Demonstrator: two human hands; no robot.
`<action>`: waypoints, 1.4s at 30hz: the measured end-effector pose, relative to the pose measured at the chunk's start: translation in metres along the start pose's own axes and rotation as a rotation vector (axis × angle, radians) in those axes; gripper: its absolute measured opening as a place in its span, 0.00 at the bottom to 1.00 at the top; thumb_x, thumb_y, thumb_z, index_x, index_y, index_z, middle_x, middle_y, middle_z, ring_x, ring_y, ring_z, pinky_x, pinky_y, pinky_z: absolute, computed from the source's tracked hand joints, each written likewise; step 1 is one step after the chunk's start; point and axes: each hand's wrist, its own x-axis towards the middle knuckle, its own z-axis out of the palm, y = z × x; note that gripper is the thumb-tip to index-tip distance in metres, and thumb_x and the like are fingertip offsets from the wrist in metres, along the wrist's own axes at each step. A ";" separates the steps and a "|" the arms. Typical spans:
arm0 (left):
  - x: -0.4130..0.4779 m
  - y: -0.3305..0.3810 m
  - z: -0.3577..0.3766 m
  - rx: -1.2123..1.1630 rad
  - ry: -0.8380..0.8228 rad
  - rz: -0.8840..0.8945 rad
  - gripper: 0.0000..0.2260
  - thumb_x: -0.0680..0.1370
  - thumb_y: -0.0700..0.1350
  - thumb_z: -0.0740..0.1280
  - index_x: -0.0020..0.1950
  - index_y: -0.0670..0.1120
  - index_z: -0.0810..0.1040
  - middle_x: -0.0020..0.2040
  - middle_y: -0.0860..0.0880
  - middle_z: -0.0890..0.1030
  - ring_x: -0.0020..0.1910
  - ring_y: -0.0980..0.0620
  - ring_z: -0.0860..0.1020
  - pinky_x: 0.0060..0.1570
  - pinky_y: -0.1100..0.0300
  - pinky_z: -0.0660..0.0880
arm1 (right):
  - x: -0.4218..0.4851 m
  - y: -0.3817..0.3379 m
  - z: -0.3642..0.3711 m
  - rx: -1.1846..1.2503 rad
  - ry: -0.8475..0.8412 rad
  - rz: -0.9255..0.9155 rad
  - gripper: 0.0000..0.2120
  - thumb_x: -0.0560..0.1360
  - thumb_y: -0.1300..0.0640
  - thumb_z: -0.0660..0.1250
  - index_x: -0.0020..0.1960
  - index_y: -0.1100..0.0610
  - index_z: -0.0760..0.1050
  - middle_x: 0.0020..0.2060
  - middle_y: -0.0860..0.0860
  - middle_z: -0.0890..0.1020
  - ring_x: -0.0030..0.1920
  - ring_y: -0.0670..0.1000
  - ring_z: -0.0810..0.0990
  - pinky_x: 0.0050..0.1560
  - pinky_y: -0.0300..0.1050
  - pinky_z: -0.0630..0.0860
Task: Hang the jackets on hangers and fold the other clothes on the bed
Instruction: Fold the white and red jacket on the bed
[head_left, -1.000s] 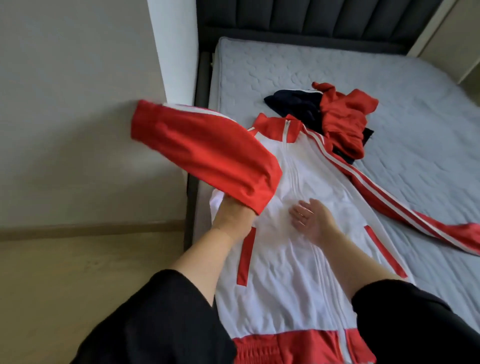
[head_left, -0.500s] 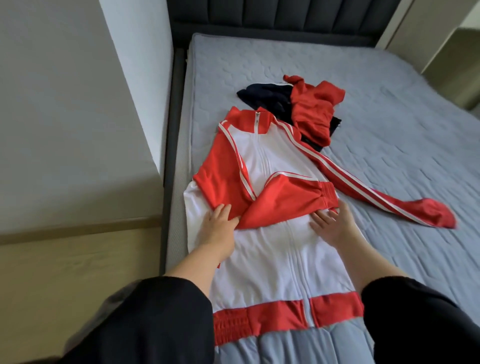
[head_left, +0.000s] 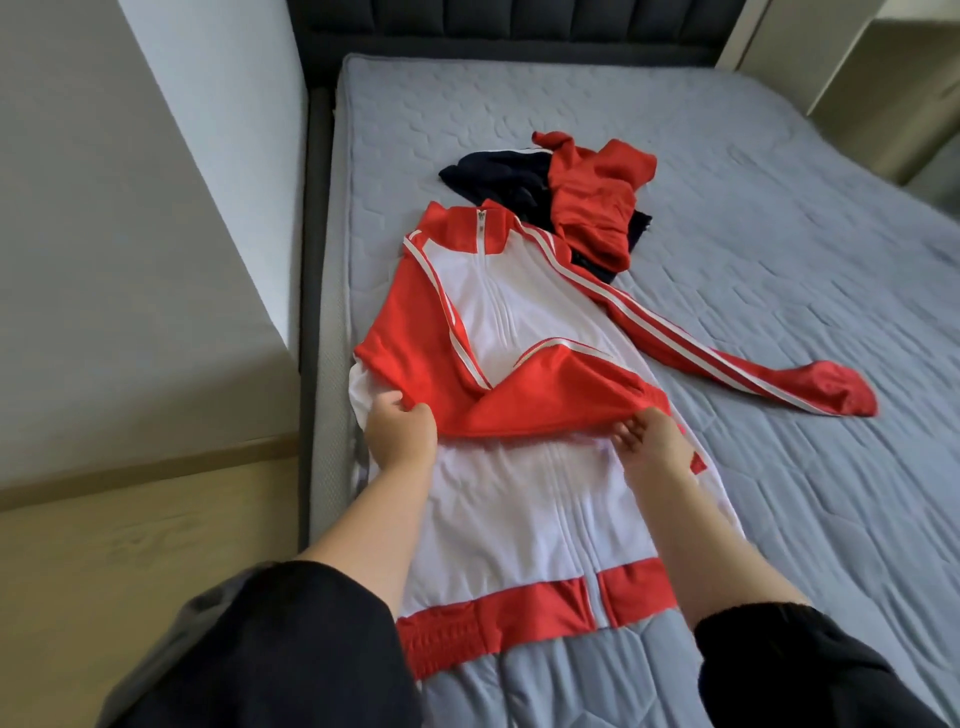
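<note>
Near the left edge of the bed (head_left: 779, 467), a red-and-white jacket (head_left: 519, 519) lies flat. The left hand (head_left: 402, 434) pinches the folded sleeve (head_left: 545, 395) at its bend; the right hand (head_left: 654, 449) grips its cuff. The slick fabric may slip and undo the fold. Beyond, the other sleeve (head_left: 727, 364) sprawls outstretched beside a crumpled pile (head_left: 592, 202).

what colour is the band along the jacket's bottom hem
The hem band is red, clearest in the head view.
</note>
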 end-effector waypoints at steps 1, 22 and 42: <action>-0.002 0.001 0.001 0.032 0.018 0.031 0.14 0.72 0.37 0.63 0.57 0.39 0.77 0.50 0.42 0.80 0.54 0.41 0.77 0.49 0.58 0.69 | -0.005 0.008 -0.017 -0.015 0.049 -0.013 0.06 0.71 0.66 0.61 0.38 0.59 0.72 0.26 0.53 0.75 0.25 0.49 0.75 0.26 0.40 0.72; -0.033 -0.020 0.008 -0.691 -0.623 -0.644 0.18 0.82 0.42 0.56 0.71 0.43 0.66 0.70 0.42 0.70 0.70 0.42 0.68 0.66 0.47 0.65 | -0.031 0.000 -0.124 -0.773 0.145 0.171 0.06 0.70 0.62 0.61 0.46 0.63 0.70 0.34 0.61 0.77 0.29 0.58 0.76 0.30 0.45 0.75; 0.036 0.005 -0.017 -1.111 -0.499 -0.573 0.15 0.81 0.46 0.55 0.67 0.49 0.70 0.69 0.48 0.72 0.68 0.48 0.70 0.63 0.53 0.66 | -0.042 0.071 0.046 -1.871 -0.522 -0.989 0.29 0.81 0.46 0.53 0.78 0.50 0.48 0.78 0.52 0.47 0.78 0.53 0.44 0.76 0.56 0.43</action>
